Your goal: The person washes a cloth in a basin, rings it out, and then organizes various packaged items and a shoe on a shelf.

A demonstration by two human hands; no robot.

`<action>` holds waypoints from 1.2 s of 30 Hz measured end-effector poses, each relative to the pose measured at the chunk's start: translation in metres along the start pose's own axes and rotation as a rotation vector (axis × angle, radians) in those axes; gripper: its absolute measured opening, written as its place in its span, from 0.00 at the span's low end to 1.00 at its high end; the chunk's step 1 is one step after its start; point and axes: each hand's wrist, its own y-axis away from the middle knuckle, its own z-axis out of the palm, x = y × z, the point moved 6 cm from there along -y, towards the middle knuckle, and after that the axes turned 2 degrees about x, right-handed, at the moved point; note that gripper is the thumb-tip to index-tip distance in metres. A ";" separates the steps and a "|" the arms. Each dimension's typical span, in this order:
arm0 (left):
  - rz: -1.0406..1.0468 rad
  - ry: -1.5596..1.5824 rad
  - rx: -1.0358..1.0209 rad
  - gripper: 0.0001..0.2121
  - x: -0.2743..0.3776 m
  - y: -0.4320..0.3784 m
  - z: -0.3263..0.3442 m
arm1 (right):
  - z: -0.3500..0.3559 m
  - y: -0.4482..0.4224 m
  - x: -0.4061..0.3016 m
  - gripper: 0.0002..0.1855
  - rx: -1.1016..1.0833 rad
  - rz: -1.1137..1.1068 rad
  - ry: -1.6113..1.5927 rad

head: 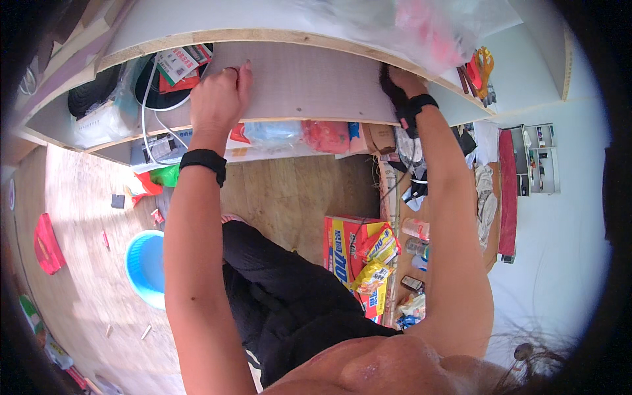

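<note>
My left hand (219, 96) rests over the left part of a grey shelf board (306, 81), fingers curled under and thumb upright. Whether anything is inside those fingers is hidden. Just left of it sits a round black item (148, 89) with printed cards (177, 64) on top and a white cable (144, 106) looped over it. Toward the shelf's right end, my right hand (407, 81) is closed around a dark corded object (392, 96), partly hidden by the hand and upper board edge. A thin dark cord (395, 186) hangs down below that hand.
The upper shelf holds a clear plastic bag (434, 29) and orange-handled scissors (484, 64). Plastic-wrapped packages (323, 136) fill the lower shelf. A blue basin (143, 269) stands on the floor at left. A red-yellow carton (345, 247) with snack packets stands beside a cluttered wooden surface (402, 291).
</note>
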 end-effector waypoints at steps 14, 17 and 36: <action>-0.013 0.288 0.153 0.17 -0.021 -0.004 -0.005 | -0.112 0.102 -0.265 0.23 -0.214 -0.318 -0.551; -0.048 0.242 0.127 0.16 -0.031 0.000 -0.012 | -0.109 0.095 -0.182 0.25 -0.279 -0.272 -0.412; -0.067 0.126 0.058 0.16 -0.023 0.002 -0.002 | 0.038 -0.093 0.024 0.33 -0.252 -0.020 0.145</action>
